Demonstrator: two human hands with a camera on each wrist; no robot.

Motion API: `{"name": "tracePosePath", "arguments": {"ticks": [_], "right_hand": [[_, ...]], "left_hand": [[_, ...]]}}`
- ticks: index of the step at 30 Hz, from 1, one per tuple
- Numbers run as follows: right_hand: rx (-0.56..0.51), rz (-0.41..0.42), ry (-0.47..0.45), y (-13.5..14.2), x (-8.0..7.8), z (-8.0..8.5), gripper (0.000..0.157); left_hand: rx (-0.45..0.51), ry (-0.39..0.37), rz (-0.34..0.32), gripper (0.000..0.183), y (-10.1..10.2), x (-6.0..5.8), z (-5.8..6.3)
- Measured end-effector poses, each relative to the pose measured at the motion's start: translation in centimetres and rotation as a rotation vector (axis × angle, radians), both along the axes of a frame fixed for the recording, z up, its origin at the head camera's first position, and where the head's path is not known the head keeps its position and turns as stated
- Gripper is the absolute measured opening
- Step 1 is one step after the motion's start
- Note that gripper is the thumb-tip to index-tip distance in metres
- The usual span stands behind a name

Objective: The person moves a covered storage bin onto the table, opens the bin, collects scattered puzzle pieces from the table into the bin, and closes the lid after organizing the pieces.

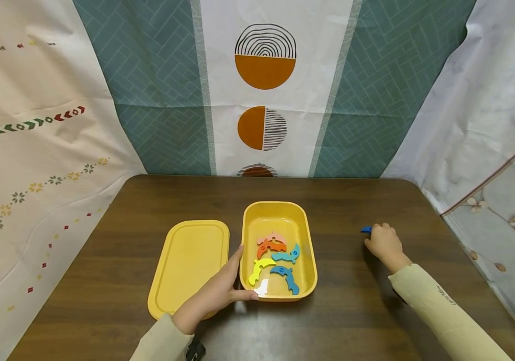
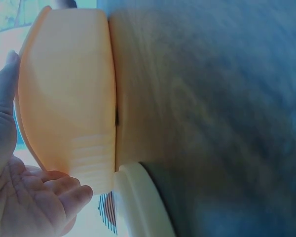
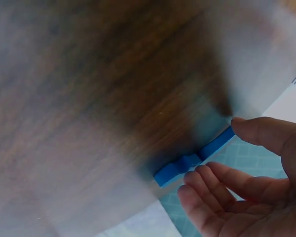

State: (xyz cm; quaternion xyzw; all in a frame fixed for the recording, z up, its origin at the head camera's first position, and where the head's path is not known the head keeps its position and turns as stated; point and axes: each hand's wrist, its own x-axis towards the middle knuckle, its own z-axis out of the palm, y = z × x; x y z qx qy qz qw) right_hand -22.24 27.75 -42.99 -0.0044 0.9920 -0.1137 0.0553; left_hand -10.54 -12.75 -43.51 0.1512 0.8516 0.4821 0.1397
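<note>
My left hand holds the near left corner of a yellow plastic box, fingers along its left wall and thumb at the near rim. Inside the box lie several small curved, bird-like plastic pieces: a pink piece, an orange piece, a teal piece, a yellow piece and a blue piece. Far to the right, my right hand pinches another blue piece low at the tabletop. The thumb meets one end and the fingertips its side; the hand mostly covers it in the head view.
A flat yellow lid lies on the brown wooden table left of the box, partly under my left forearm. Patterned cloths hang behind the table and along both sides.
</note>
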Motion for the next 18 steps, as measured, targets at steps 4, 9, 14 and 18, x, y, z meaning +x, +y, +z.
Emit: {"name": "tracePosePath", "arguments": {"ticks": [4,9,14,18], "right_hand": [[0.009,0.008,0.016,0.06,-0.08,-0.15,0.033],[0.013,0.02,0.041,0.1,-0.14,-0.47,0.029],[0.003,0.026,0.105,0.28,-0.3,-0.55,0.028],[-0.001,0.035,0.117,0.59,-0.52,-0.61,0.029]], "left_hand": [[-0.003,0.002,-0.002,0.113,-0.02,-0.02,0.0],[-0.01,0.001,0.001,0.113,-0.01,-0.04,-0.04],[-0.019,0.01,0.004,0.113,-0.04,-0.05,0.06],[-0.023,0.011,0.002,0.114,-0.04,0.0,0.14]]}}
